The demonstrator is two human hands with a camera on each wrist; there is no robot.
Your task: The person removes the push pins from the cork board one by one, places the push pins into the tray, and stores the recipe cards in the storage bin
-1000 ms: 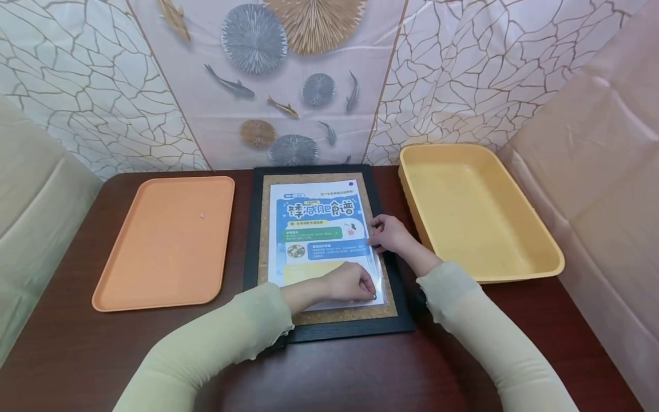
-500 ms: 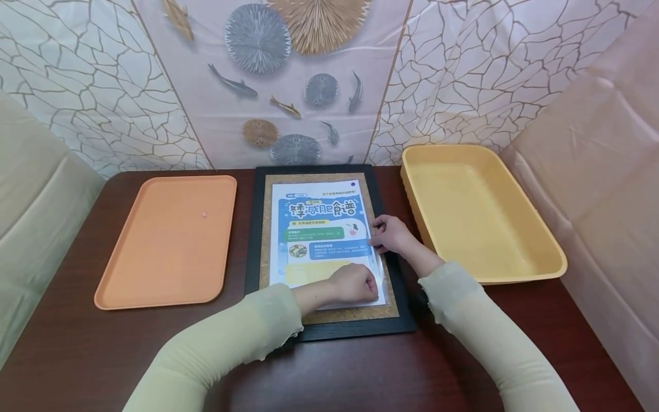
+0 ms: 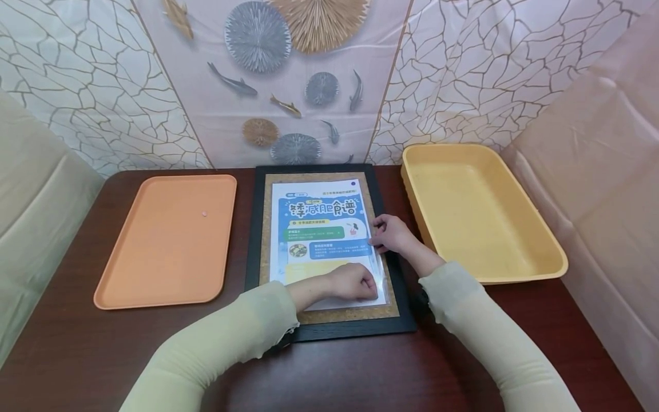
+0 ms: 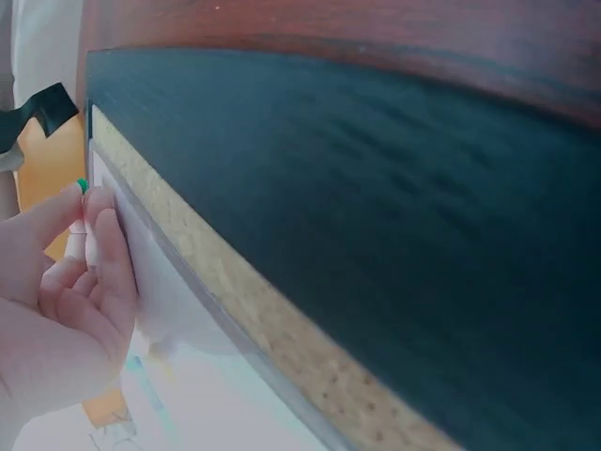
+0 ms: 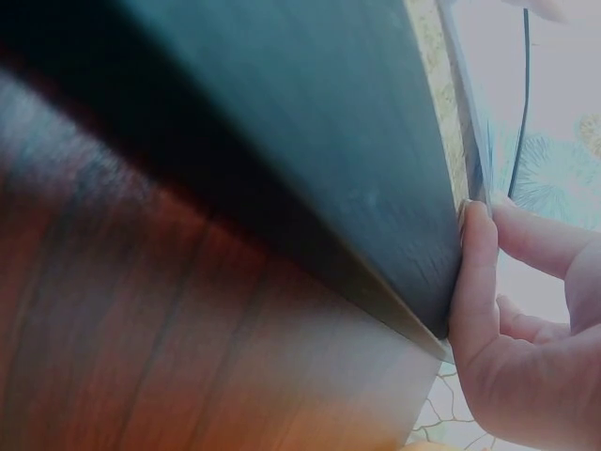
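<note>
A printed poster in a clear sleeve lies on a cork board with a black frame. My left hand is over the poster's lower right corner. In the left wrist view its thumb and forefinger pinch a small green push pin; the pin's point is hidden. A dark purple pin sits at the poster's upper right corner. My right hand is at the right edge of the poster, which runs between thumb and forefinger in the right wrist view.
To the left lies an orange tray with a tiny pale object on it. A deep yellow bin stands to the right of the board. Behind the dark wood table hangs a patterned cloth.
My left hand has shifted slightly at the poster's lower right corner, and the green pin no longer shows in the head view. The right hand stays at the edge.
</note>
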